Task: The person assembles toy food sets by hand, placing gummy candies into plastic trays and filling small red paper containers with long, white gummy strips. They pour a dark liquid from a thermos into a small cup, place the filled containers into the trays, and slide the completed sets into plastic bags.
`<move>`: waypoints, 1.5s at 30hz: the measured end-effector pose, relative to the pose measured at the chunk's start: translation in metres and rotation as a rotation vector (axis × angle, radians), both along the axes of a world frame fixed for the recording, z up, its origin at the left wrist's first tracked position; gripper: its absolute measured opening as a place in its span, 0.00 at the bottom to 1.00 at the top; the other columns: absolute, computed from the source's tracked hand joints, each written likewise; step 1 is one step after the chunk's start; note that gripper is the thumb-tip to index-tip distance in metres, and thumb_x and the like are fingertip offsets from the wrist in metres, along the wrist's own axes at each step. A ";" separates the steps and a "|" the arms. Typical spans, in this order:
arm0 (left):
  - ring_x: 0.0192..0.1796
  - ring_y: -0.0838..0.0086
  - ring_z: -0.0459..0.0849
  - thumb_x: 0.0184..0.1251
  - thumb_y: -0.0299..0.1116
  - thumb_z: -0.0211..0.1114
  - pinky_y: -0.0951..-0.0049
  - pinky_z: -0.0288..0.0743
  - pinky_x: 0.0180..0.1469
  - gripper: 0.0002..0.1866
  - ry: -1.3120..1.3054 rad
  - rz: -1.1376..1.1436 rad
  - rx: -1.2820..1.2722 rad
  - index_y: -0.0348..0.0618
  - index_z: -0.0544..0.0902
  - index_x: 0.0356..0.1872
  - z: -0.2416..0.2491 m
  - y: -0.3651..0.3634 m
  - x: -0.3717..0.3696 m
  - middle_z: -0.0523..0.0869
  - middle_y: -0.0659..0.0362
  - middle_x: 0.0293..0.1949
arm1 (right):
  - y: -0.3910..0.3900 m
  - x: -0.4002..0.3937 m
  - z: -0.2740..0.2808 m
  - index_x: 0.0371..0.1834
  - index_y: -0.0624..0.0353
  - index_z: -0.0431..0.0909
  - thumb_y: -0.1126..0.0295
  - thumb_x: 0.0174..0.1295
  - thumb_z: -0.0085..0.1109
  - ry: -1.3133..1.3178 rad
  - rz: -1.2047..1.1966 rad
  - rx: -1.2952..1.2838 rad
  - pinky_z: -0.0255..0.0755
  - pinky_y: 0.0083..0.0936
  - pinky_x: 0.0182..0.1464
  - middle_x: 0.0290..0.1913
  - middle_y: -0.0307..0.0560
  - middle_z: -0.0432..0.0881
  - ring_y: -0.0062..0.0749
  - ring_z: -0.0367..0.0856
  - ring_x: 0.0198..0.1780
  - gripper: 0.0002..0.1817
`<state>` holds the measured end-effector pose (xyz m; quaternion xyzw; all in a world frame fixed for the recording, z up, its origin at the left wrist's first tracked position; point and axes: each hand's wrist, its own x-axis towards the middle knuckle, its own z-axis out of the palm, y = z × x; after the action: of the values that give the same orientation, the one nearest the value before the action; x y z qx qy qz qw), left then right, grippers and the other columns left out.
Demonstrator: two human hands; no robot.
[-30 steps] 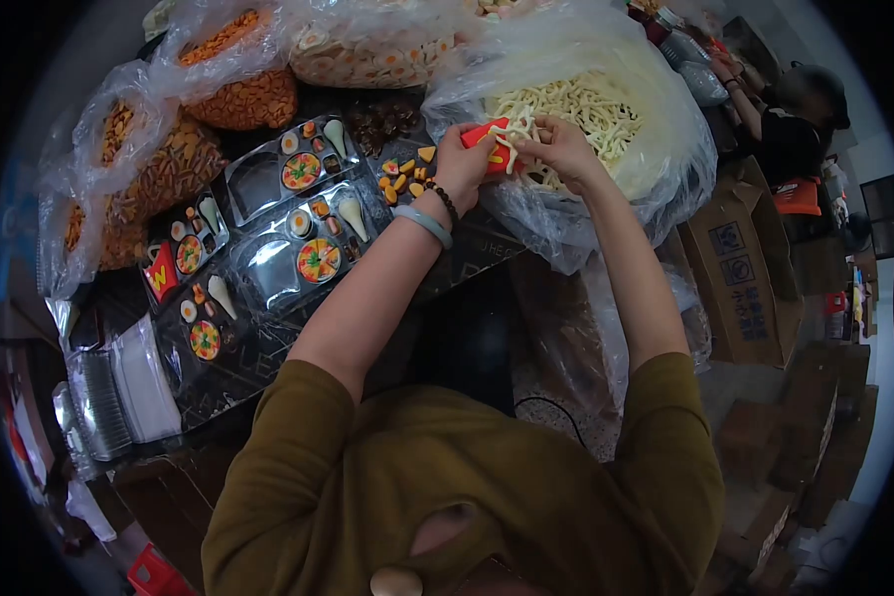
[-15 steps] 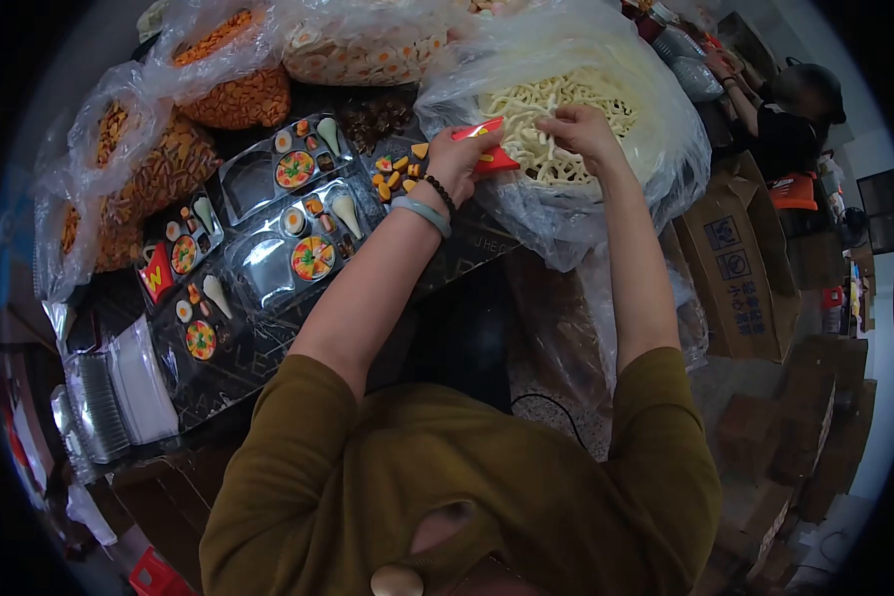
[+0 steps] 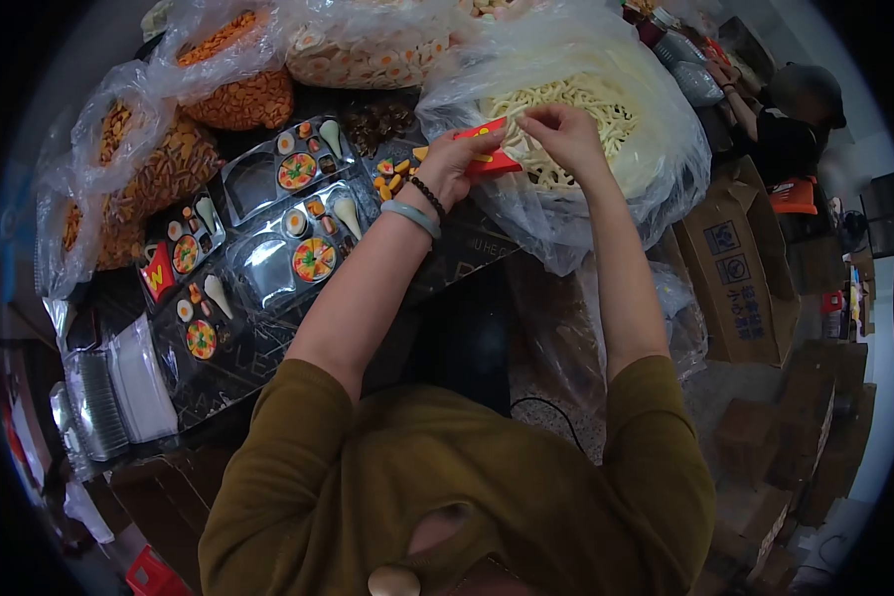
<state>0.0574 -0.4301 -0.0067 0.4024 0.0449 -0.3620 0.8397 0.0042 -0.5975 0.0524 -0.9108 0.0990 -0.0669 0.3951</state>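
My left hand (image 3: 448,164) grips a small red fries carton (image 3: 495,163) with yellow marking, held at the near-left edge of a big clear plastic bag (image 3: 656,184). The bag lies open, full of cream-coloured fry-like sticks (image 3: 591,114). Over these sticks, close to the carton's upper end, my right hand (image 3: 569,141) is pinched at the fingertips. Whatever is between those fingertips is too small to make out. Just left of my left hand lies a small pile of yellow-orange pieces (image 3: 395,181) on the dark table.
Clear trays (image 3: 268,266) hold miniature pizzas, eggs and other toy foods. Bags of orange-brown pieces (image 3: 159,169) and egg-shaped pieces (image 3: 368,60) line the back. Stacked clear trays (image 3: 97,417) stand front left. A cardboard box (image 3: 735,268) and another person (image 3: 800,114) are at right.
My right hand has moved left from over the cream sticks to the carton's upper end. My left hand keeps its hold on the carton, nearly in place.
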 end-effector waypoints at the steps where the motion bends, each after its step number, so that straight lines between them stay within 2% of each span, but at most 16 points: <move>1: 0.42 0.62 0.85 0.52 0.27 0.76 0.57 0.85 0.39 0.28 0.016 -0.022 -0.017 0.33 0.69 0.50 -0.003 -0.001 0.003 0.81 0.50 0.43 | -0.005 0.004 -0.006 0.55 0.61 0.79 0.65 0.66 0.59 -0.113 0.084 -0.014 0.72 0.23 0.51 0.48 0.43 0.84 0.21 0.79 0.48 0.17; 3: 0.42 0.61 0.85 0.53 0.27 0.75 0.58 0.86 0.39 0.27 0.051 -0.058 -0.062 0.33 0.69 0.50 -0.009 -0.003 0.012 0.81 0.50 0.43 | -0.007 0.010 -0.013 0.59 0.58 0.77 0.61 0.67 0.57 -0.347 0.251 -0.044 0.69 0.25 0.58 0.56 0.44 0.80 0.20 0.75 0.56 0.20; 4: 0.42 0.61 0.85 0.54 0.27 0.75 0.58 0.86 0.39 0.26 0.077 -0.074 -0.087 0.34 0.70 0.50 -0.014 -0.003 0.015 0.81 0.50 0.43 | -0.008 0.003 -0.008 0.63 0.54 0.74 0.58 0.69 0.55 -0.008 0.267 0.327 0.65 0.27 0.62 0.63 0.40 0.74 0.19 0.69 0.61 0.22; 7: 0.41 0.62 0.86 0.55 0.27 0.74 0.60 0.86 0.39 0.24 0.103 -0.006 -0.058 0.34 0.71 0.50 -0.015 -0.002 0.017 0.82 0.50 0.43 | -0.001 -0.018 0.003 0.64 0.55 0.74 0.61 0.69 0.56 0.267 0.150 0.474 0.66 0.24 0.59 0.62 0.38 0.74 0.17 0.70 0.58 0.22; 8: 0.41 0.63 0.86 0.55 0.27 0.73 0.60 0.86 0.39 0.24 0.108 0.037 -0.028 0.34 0.71 0.49 -0.014 -0.001 0.015 0.82 0.50 0.43 | -0.009 -0.016 -0.020 0.62 0.56 0.75 0.64 0.66 0.60 0.118 0.294 0.472 0.70 0.20 0.52 0.53 0.38 0.80 0.18 0.75 0.50 0.21; 11: 0.41 0.65 0.85 0.54 0.28 0.75 0.63 0.85 0.38 0.25 -0.063 0.126 0.163 0.34 0.71 0.49 0.006 0.000 -0.002 0.81 0.51 0.43 | -0.013 -0.016 -0.031 0.58 0.60 0.78 0.69 0.64 0.61 0.115 0.169 0.321 0.72 0.16 0.44 0.43 0.39 0.84 0.17 0.78 0.41 0.19; 14: 0.41 0.68 0.84 0.51 0.29 0.77 0.65 0.84 0.37 0.28 -0.361 0.105 0.235 0.34 0.70 0.50 0.010 -0.003 -0.015 0.81 0.52 0.43 | 0.009 -0.017 -0.016 0.53 0.64 0.80 0.71 0.64 0.60 0.025 0.009 -0.055 0.73 0.17 0.40 0.38 0.39 0.84 0.18 0.79 0.35 0.15; 17: 0.38 0.68 0.84 0.48 0.32 0.80 0.66 0.84 0.35 0.30 -0.404 0.209 0.252 0.34 0.71 0.48 0.014 -0.003 -0.019 0.81 0.52 0.42 | 0.018 -0.013 -0.017 0.52 0.67 0.80 0.73 0.64 0.59 0.060 0.084 0.443 0.73 0.16 0.41 0.40 0.42 0.84 0.18 0.79 0.37 0.15; 20: 0.37 0.67 0.85 0.46 0.32 0.81 0.65 0.84 0.34 0.31 -0.221 0.207 0.132 0.34 0.70 0.48 0.012 0.009 -0.015 0.81 0.52 0.41 | 0.029 -0.015 -0.014 0.50 0.70 0.79 0.73 0.62 0.59 0.098 0.229 0.540 0.73 0.17 0.42 0.40 0.41 0.84 0.18 0.79 0.37 0.15; 24: 0.37 0.65 0.85 0.45 0.29 0.80 0.63 0.85 0.33 0.32 -0.052 0.196 0.039 0.35 0.69 0.48 0.028 0.035 -0.024 0.82 0.52 0.40 | 0.054 -0.020 -0.005 0.44 0.68 0.82 0.72 0.62 0.60 -0.149 0.233 -0.189 0.74 0.21 0.43 0.38 0.46 0.86 0.21 0.81 0.38 0.12; 30: 0.37 0.72 0.83 0.42 0.32 0.82 0.72 0.81 0.39 0.29 -0.184 0.543 0.065 0.37 0.73 0.44 0.028 0.075 -0.031 0.81 0.54 0.39 | 0.098 -0.003 -0.022 0.44 0.67 0.82 0.66 0.69 0.54 -0.155 0.291 0.038 0.74 0.19 0.40 0.33 0.42 0.86 0.19 0.81 0.37 0.13; 33: 0.35 0.77 0.81 0.49 0.39 0.79 0.77 0.78 0.36 0.26 -0.280 0.735 0.079 0.38 0.73 0.41 0.026 0.108 -0.028 0.81 0.57 0.37 | 0.162 0.000 -0.005 0.37 0.56 0.83 0.59 0.68 0.52 -0.241 0.324 -0.045 0.43 0.56 0.69 0.24 0.42 0.82 0.36 0.81 0.30 0.14; 38: 0.38 0.75 0.82 0.69 0.44 0.63 0.77 0.78 0.40 0.19 -0.260 0.911 0.091 0.38 0.74 0.45 0.035 0.189 -0.033 0.82 0.57 0.38 | 0.246 0.028 0.012 0.39 0.54 0.81 0.60 0.68 0.52 -0.264 0.520 -0.121 0.42 0.55 0.69 0.31 0.44 0.83 0.38 0.82 0.39 0.12; 40: 0.44 0.68 0.82 0.67 0.42 0.65 0.72 0.77 0.47 0.22 -0.702 0.967 0.729 0.36 0.72 0.52 -0.012 0.224 -0.006 0.81 0.53 0.43 | 0.265 0.057 0.005 0.40 0.52 0.81 0.60 0.68 0.52 -0.287 0.600 -0.204 0.41 0.56 0.68 0.35 0.42 0.82 0.38 0.81 0.42 0.11; 42: 0.67 0.50 0.66 0.59 0.35 0.68 0.59 0.62 0.67 0.32 -0.968 0.897 1.277 0.35 0.65 0.62 -0.005 0.258 -0.018 0.65 0.42 0.65 | 0.281 0.086 -0.003 0.37 0.53 0.81 0.63 0.67 0.52 -0.357 0.707 -0.329 0.41 0.58 0.67 0.38 0.42 0.81 0.39 0.80 0.46 0.09; 45: 0.73 0.46 0.55 0.56 0.32 0.69 0.57 0.55 0.71 0.38 -1.194 0.637 1.391 0.35 0.61 0.67 0.000 0.288 -0.014 0.58 0.43 0.71 | 0.297 0.125 -0.020 0.39 0.51 0.79 0.67 0.64 0.55 -0.376 0.821 -0.616 0.40 0.58 0.68 0.38 0.39 0.80 0.37 0.79 0.48 0.05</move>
<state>0.0435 -0.1422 -0.0062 0.8956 -0.0777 0.2535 0.3571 0.1289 -0.3003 0.0326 -0.9205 -0.3614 -0.0949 0.1144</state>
